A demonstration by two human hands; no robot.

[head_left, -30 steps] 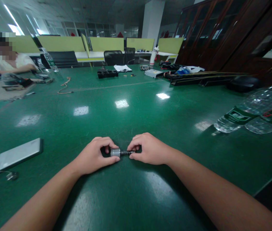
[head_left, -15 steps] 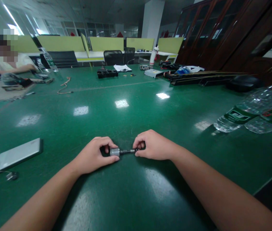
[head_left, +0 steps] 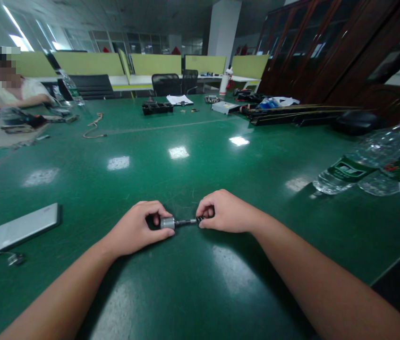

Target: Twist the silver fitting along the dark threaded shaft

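My left hand (head_left: 138, 230) pinches a small silver cylinder (head_left: 167, 223), which looks like a little motor, between thumb and index finger. From its right end a thin dark shaft (head_left: 185, 222) with a lighter tip runs level toward my right hand (head_left: 225, 212). The thumb and fingers of that hand are closed on a small dark ribbed piece (head_left: 200, 219) at the shaft's far end. The fingertips partly cover this piece, and I cannot tell whether it is joined to the shaft. Both hands are low over the green tabletop (head_left: 171, 293).
A grey power bank-like slab (head_left: 24, 229) with a cable lies at left. Clear water bottles (head_left: 350, 167) stand at right. Farther back are a black tray (head_left: 157, 108), papers (head_left: 179, 100), dark rails (head_left: 274, 116) and a cord (head_left: 95, 126). A person (head_left: 15, 97) sits at far left.
Almost nothing differs. The scene has shifted very slightly left in view, and a little more of the dark ribbed piece shows at my right fingertips. Both hands keep their hold.
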